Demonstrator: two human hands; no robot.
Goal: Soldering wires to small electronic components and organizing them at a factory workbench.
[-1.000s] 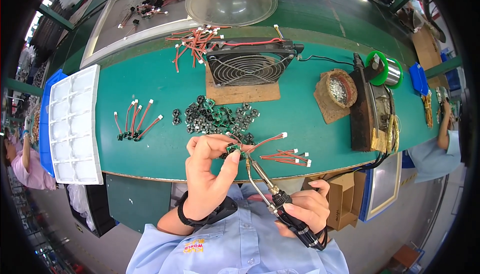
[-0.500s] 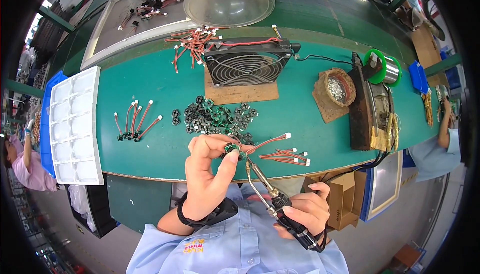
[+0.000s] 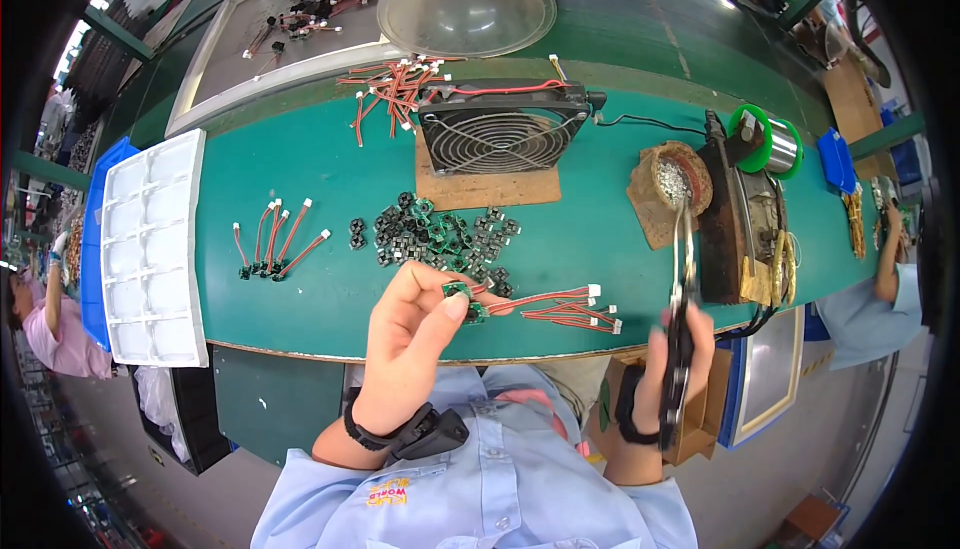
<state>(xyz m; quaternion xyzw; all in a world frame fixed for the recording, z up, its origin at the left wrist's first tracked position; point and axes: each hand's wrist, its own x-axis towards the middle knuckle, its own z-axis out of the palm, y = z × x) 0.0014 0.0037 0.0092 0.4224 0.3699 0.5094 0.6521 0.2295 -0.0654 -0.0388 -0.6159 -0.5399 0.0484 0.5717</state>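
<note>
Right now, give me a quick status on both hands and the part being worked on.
Left hand pinches a small green circuit board with red wires. Right hand holds a soldering iron, tip at the cleaning pad. Nothing between them.

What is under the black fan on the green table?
A brown cardboard sheet lies under the black fan, its front edge showing. The part beneath the fan is covered.

The person wears a light blue shirt (image 3: 480,489) with buttons down the front and a collar. A small patch (image 3: 392,492) with yellow and red marks is sewn on the shirt, just below the left wrist. The left hand (image 3: 410,344) is bare, and a black band (image 3: 372,434) goes around the wrist just under it. The right hand (image 3: 680,354) is bare too, with a dark band (image 3: 628,411) on its wrist.
</note>
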